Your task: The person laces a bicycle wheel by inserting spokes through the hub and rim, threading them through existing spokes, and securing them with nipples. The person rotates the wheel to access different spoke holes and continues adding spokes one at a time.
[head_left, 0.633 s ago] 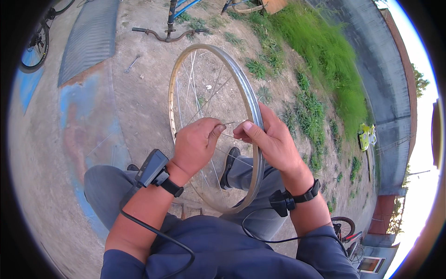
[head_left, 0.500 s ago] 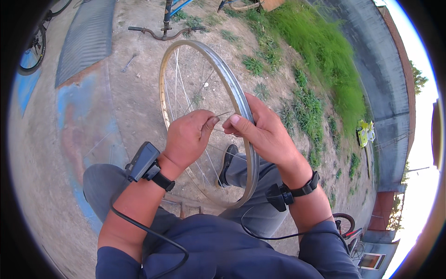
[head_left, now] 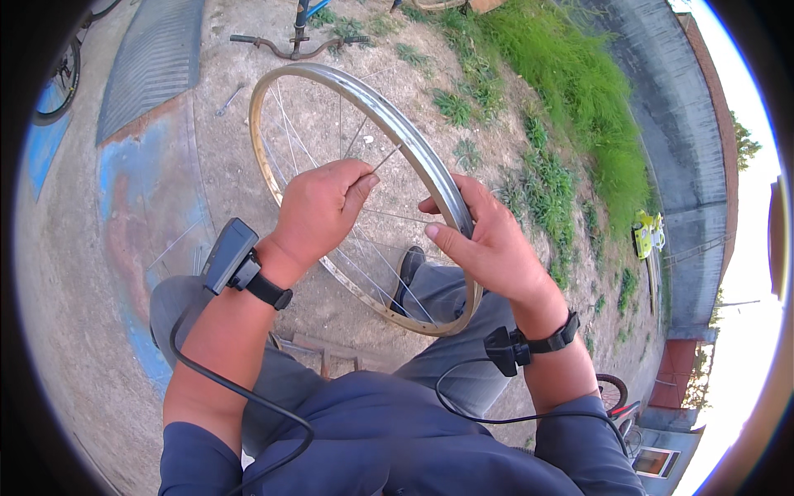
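Note:
A bicycle wheel rim [head_left: 342,82], silver and worn, with thin spokes, is held tilted over my legs. My left hand [head_left: 322,205] pinches a thin spoke [head_left: 387,159] inside the rim; its upper end meets the inner side of the rim above my fingers. My right hand [head_left: 492,244] grips the right side of the rim, thumb on the near side and fingers curled round behind it.
Bicycle handlebars [head_left: 295,51] on a frame lie ahead, a wrench [head_left: 228,101] on the dirt below them. Metal sheets [head_left: 149,70] lie left, beside a bicycle wheel [head_left: 64,87]. Weeds [head_left: 562,99] and a grey wall [head_left: 678,132] line the right, near a yellow-green object [head_left: 645,234].
The rim has tilted, its top moving left and up. My left hand has risen leftwards with the spoke, whose end is higher along the rim. My right hand has shifted slightly right and down.

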Tool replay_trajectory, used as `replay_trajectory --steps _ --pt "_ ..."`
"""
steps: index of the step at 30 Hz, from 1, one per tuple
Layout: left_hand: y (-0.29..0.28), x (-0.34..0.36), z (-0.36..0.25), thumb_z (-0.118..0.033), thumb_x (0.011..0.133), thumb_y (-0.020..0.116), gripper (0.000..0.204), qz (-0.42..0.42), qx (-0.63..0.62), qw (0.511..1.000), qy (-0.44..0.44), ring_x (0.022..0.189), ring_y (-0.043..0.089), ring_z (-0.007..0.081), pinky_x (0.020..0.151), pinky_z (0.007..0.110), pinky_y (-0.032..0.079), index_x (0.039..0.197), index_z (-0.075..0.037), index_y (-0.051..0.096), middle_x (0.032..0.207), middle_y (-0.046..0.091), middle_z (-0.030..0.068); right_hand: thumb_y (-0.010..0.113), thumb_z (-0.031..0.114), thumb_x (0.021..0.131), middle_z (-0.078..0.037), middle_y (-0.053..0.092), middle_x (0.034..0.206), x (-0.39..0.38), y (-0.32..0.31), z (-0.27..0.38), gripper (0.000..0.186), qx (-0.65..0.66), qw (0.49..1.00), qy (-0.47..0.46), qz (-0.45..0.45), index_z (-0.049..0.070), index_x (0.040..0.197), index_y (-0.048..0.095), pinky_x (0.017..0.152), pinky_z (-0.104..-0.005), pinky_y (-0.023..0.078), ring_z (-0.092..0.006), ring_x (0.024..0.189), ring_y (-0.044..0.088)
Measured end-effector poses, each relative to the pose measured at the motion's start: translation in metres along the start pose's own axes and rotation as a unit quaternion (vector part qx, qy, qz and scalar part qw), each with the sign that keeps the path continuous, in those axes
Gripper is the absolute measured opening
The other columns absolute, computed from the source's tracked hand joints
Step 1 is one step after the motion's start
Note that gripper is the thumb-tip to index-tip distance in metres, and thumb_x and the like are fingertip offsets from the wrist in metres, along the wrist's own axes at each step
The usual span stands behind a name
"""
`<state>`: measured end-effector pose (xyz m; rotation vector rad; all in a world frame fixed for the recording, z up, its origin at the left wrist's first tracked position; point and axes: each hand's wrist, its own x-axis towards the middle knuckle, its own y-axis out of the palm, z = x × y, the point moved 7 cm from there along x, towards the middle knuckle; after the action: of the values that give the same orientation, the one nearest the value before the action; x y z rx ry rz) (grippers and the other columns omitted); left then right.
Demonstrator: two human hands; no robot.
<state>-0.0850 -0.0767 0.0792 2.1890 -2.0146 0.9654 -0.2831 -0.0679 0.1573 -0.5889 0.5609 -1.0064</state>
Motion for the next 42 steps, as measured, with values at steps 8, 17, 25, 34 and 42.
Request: replay_trajectory --steps 8,17,25,34,42 --pt "0.001 0.002 0.002 -0.021 0.102 0.068 0.015 -0.003 -0.022 1.0 0.004 0.079 0.069 0.0362 0.067 0.042 0.054 0.102 -0.006 0.072 0.089 0.071 0.0143 0.067 0.009 0.092 -0.009 0.077 0.098 -0.012 0.005 -0.026 0.037 -0.002 0.995 0.095 -0.026 0.001 0.128 0.058 0.085 -0.0379 0.057 -0.0244 0.094 0.075" --pt "0.005 0.003 0.003 -0.02 0.102 0.068 0.014 -0.007 -0.026 1.0 -0.012 0.077 0.068 0.0361 0.066 0.042 0.053 0.101 -0.006 0.071 0.087 0.07 0.0138 0.067 0.004 0.096 -0.008 0.073 0.104 -0.013 -0.006 -0.028 0.04 -0.039 0.998 0.046 -0.018 0.0 0.134 0.058 0.082 -0.029 0.057 -0.0144 0.093 0.073" --pt "0.004 -0.001 0.004 -0.021 0.102 0.069 0.014 -0.005 -0.026 1.0 -0.015 0.077 0.068 0.0366 0.065 0.043 0.052 0.1 -0.007 0.071 0.086 0.07 0.0143 0.055 0.04 0.112 -0.009 0.07 0.102 -0.012 -0.009 -0.042 0.049 0.314 0.94 0.13 0.037 -0.002 0.137 0.058 0.081 -0.0309 0.059 -0.0181 0.088 0.072" --pt "0.005 -0.005 0.004 -0.019 0.102 0.069 0.014 -0.005 -0.034 0.999 -0.025 0.077 0.068 0.0378 0.066 0.043 0.052 0.101 -0.006 0.071 0.085 0.069 0.0156 0.064 0.03 0.11 0.0 0.068 0.096 -0.002 -0.009 -0.04 0.034 0.228 0.97 0.085 0.028 0.002 0.129 0.067 0.073 -0.0248 0.055 -0.0079 0.084 0.068" --pt "0.007 -0.018 -0.005 -0.017 0.101 0.07 0.014 0.009 -0.043 0.999 -0.01 0.079 0.069 0.0374 0.068 0.041 0.054 0.103 -0.004 0.072 0.088 0.071 0.0159 0.069 0.009 0.099 0.002 0.067 0.101 0.008 -0.018 -0.038 0.026 0.162 0.98 0.081 0.082 0.0 0.124 0.069 0.082 -0.0242 0.049 -0.0049 0.092 0.059"
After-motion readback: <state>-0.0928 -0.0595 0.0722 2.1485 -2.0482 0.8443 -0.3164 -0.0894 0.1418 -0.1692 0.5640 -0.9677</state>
